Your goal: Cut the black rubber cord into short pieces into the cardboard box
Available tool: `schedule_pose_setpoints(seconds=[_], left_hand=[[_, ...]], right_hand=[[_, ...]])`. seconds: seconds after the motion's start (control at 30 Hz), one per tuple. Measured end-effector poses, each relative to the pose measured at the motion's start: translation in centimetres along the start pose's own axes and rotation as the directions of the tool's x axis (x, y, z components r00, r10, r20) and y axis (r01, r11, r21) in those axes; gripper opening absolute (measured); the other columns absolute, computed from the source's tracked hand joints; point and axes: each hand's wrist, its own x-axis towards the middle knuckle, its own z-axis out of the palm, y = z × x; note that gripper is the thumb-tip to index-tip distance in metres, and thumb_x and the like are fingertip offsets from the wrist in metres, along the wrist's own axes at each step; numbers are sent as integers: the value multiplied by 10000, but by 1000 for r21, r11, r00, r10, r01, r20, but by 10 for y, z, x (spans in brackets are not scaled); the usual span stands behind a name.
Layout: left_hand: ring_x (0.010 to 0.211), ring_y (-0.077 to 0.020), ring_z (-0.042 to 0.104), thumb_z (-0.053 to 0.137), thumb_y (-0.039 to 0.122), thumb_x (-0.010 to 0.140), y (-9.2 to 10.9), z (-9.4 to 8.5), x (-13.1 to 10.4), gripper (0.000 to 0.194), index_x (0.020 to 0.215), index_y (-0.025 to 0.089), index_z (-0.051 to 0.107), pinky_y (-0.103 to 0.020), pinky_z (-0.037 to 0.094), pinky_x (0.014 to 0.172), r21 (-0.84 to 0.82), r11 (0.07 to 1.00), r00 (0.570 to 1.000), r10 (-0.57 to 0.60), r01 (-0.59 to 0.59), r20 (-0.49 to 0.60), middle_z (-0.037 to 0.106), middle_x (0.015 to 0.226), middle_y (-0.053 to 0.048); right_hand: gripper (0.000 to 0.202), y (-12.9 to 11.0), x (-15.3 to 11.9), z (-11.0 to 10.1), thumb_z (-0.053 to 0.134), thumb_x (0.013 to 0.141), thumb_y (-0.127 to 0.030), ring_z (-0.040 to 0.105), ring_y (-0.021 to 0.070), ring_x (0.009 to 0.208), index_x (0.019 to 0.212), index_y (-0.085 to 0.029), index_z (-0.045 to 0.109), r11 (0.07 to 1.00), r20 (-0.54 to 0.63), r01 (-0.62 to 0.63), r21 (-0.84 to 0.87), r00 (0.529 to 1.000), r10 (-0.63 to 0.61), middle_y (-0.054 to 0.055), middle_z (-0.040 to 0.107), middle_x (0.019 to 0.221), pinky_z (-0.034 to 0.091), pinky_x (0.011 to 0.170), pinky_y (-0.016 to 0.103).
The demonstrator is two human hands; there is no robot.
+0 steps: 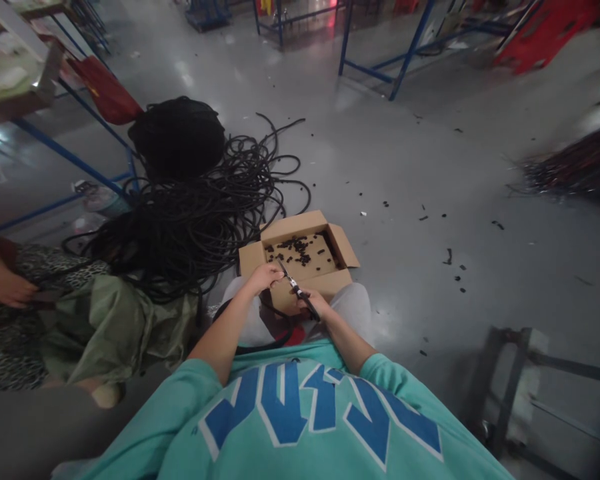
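Observation:
My right hand [314,304] is closed around the black handles of a pair of shears [296,287], whose metal blades point up and left. My left hand [266,277] is pinched at the blade tips on what looks like the end of a black tube; most of that end is hidden by the fingers. Lower down, a black tube [276,309] runs beneath my left wrist toward my lap. Both hands are over the near edge of an open cardboard box [330,281]. Inside it lie many short black pieces [300,248], scattered on the bottom.
A big tangle of black tubing [195,213] and a dark rounded bundle [180,137] lie to the left. Another person's hand [13,288] is at far left. Blue-framed tables [375,67] stand behind. A metal frame [520,380] is at right. Black scraps [449,256] dot the floor.

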Motion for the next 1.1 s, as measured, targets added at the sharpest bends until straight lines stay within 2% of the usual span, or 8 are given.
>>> schedule_pose_setpoints(seconds=[0.13, 0.23, 0.3, 0.4, 0.6, 0.77, 1.1], left_hand=[[416, -47, 443, 572, 214, 667, 1, 0, 0, 125, 750, 122, 583, -165, 309, 418, -3, 1000, 999, 10, -10, -48, 540, 522, 29], [479, -58, 475, 565, 102, 615, 4, -2, -1, 192, 804, 125, 585, -172, 346, 457, -47, 999, 994, -5, 0, -106, 573, 591, 20], [496, -59, 485, 556, 51, 587, 5, -3, -1, 243, 819, 121, 575, -180, 368, 484, -97, 995, 987, -7, -8, -160, 587, 618, 18], [464, -62, 478, 562, 56, 598, 7, -4, -1, 200, 790, 113, 546, -199, 391, 507, -177, 984, 978, -16, -21, -208, 562, 543, 29], [456, -69, 497, 608, 99, 600, 7, 0, -4, 160, 748, 99, 547, -205, 393, 495, -234, 972, 989, 1, -37, -150, 568, 516, 15], [425, -62, 480, 622, 119, 610, 7, 0, -7, 194, 792, 112, 556, -185, 351, 456, -188, 982, 993, -4, -19, -121, 538, 482, 39], [394, -48, 462, 616, 110, 633, 10, 3, -8, 112, 709, 110, 533, -173, 336, 429, -164, 986, 995, -20, 3, -99, 515, 457, 45]], right_hand=[[579, 0, -1, -2, 644, 494, -240, 365, 58, 328, 1052, -141, 527, 997, -36, 56, 48, 998, -54, -110, 403, 394, 263, 358, 183], [572, 1, -1, -5, 633, 508, -217, 429, 70, 390, 1067, -162, 527, 997, -42, 51, 64, 998, -48, -83, 467, 457, 305, 402, 187], [602, 1, 0, -7, 635, 503, -195, 465, 76, 443, 1094, -178, 520, 997, -25, 39, 64, 999, -38, -68, 509, 514, 330, 441, 192], [658, 1, 2, -9, 635, 490, -174, 485, 79, 503, 1134, -195, 506, 998, 19, 16, 53, 1000, -17, -54, 550, 592, 336, 483, 195], [683, 1, 1, -8, 636, 481, -160, 527, 116, 649, 1152, -201, 515, 999, 46, -5, -48, 999, 8, -21, 599, 701, 355, 559, 209], [671, 0, 0, -8, 616, 488, -168, 493, 103, 593, 1149, -210, 510, 998, 41, 6, -70, 999, -3, -25, 593, 692, 325, 529, 207], [634, 6, 4, -8, 615, 494, -154, 493, 101, 613, 1121, -211, 541, 991, -6, 39, -128, 999, -40, -19, 591, 705, 324, 545, 204]])
